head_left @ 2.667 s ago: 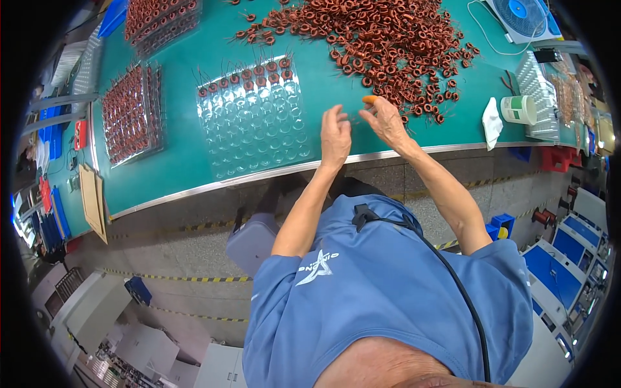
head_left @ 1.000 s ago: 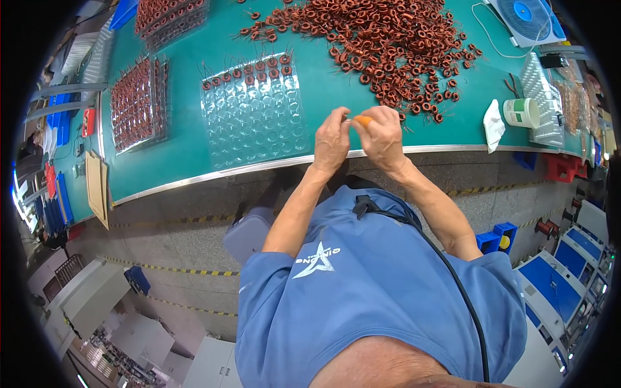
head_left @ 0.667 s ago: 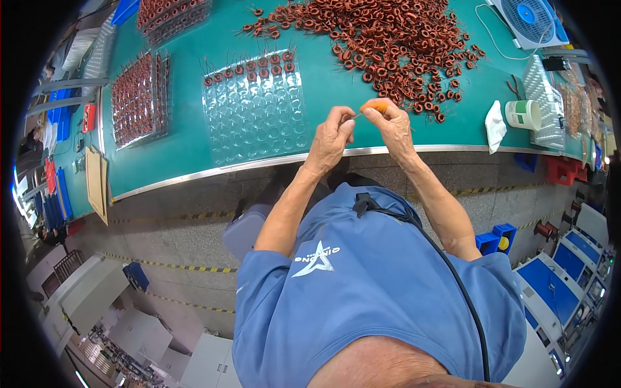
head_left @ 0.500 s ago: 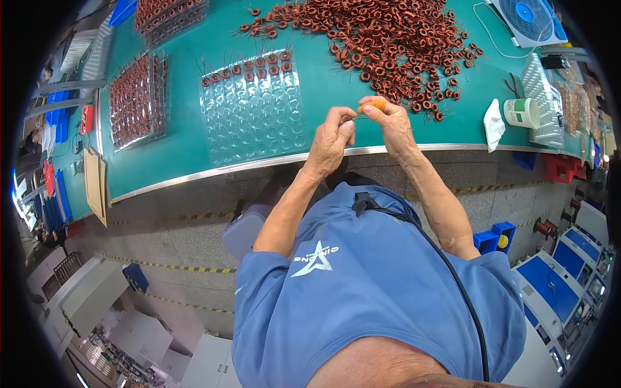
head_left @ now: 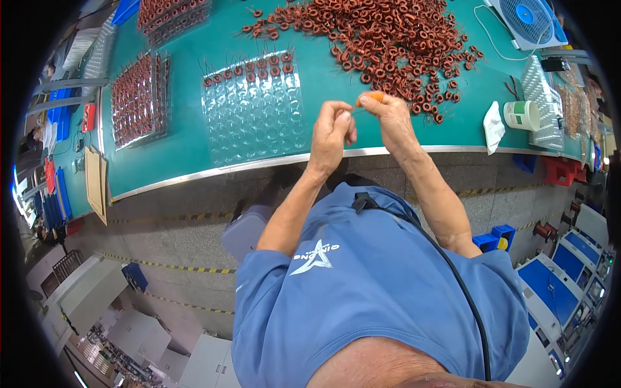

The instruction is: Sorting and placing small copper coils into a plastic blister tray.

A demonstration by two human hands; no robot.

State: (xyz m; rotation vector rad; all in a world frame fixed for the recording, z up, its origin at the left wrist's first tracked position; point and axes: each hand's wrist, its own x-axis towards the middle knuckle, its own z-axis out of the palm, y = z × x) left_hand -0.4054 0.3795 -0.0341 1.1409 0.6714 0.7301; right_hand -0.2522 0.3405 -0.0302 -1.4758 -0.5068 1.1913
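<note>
Copper-red, wire-tailed ring coils [head_left: 388,46], open-centred, heaped loosely and overlapping on the green tabletop [head_left: 453,134]

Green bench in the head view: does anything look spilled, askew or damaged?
No damage is visible. The heap of reddish coils has strays around it, unlike the neat rows in the clear tray, though possibly not spilled. A crumpled white cloth near the front edge of the bench, beside the white tub, looks untidy.

From your head, the left fisheye camera looks steeply down and forward, very wide: your blue shirt [head_left: 388,278] fills the near foreground, your left hand [head_left: 331,136] and right hand [head_left: 391,120] show farther off, and the green table [head_left: 446,136] arcs across the top.
</note>
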